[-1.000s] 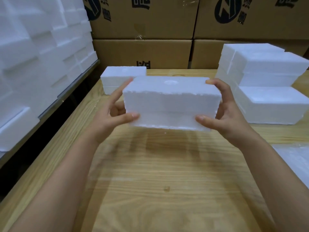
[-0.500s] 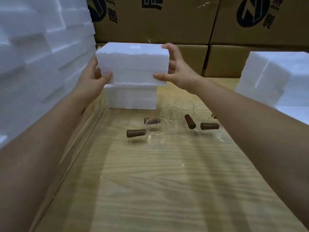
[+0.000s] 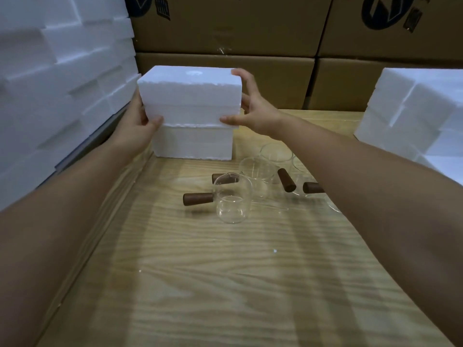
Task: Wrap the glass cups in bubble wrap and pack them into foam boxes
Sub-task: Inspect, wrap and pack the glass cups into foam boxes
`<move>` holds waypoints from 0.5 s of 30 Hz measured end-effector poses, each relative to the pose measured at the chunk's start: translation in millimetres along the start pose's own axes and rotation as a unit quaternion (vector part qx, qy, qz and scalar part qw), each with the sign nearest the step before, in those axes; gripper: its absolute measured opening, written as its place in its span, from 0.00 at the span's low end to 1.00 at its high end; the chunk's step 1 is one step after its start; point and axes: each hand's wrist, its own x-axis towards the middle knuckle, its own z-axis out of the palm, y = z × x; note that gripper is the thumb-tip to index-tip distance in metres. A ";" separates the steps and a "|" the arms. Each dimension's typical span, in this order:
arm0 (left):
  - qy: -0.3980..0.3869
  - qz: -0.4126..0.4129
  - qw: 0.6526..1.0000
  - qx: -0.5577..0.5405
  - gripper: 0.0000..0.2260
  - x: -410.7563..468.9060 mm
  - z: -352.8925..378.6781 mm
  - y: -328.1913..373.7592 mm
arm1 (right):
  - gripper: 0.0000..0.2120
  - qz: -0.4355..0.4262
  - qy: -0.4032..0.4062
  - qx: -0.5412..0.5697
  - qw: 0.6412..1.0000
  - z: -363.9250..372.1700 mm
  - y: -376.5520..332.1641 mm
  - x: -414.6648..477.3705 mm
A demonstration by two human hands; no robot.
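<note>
While the upper foam box [image 3: 190, 96] rests on the lower foam box [image 3: 193, 142], the left hand [image 3: 140, 126] and right hand [image 3: 253, 108] grip its ends. Glass cups [image 3: 233, 201] stand beside the stack on the worktop [image 3: 225, 284]

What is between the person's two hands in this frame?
Head view: the upper foam box lies between the left hand and right hand, which grip its ends, above a lower foam box.

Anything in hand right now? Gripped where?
Yes: the top foam box, by its two ends, left hand on the left end, right hand on the right.
</note>
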 end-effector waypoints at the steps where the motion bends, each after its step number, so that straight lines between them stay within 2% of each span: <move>1: -0.007 0.002 1.000 0.001 0.37 -2.2 0.8 0.7 | 0.51 0.002 0.000 -0.015 1.000 0.8 -1.2 -1.4; 2: -0.001 -0.007 1.000 -0.016 0.42 -5.6 2.7 3.8 | 0.55 0.005 0.011 -0.027 1.000 1.1 -3.3 -3.9; 4: 0.060 -0.014 0.997 -0.056 0.47 -14.0 8.6 13.0 | 0.60 0.009 0.057 -0.034 0.998 -1.7 -9.8 -12.4; 7: 0.211 0.016 0.977 0.003 0.39 -35.4 20.0 34.6 | 0.57 0.039 0.139 -0.035 0.989 -11.7 -17.9 -36.1; 9: 0.308 0.048 0.948 0.065 0.26 -52.1 31.8 54.5 | 0.47 0.065 0.218 -0.010 0.974 -19.7 -22.9 -60.8; 10: 0.328 0.077 0.938 0.081 0.20 -61.3 40.8 65.6 | 0.39 0.072 0.262 0.001 0.962 -24.0 -25.1 -76.0; 13: 0.296 0.167 0.935 0.097 0.06 -95.5 76.5 100.4 | 0.14 0.062 0.392 -0.032 0.917 -33.7 -27.4 -127.1; 15: 0.269 0.210 0.937 0.080 0.04 -121.4 102.5 118.8 | 0.05 0.046 0.452 -0.034 0.890 -32.0 -28.0 -163.4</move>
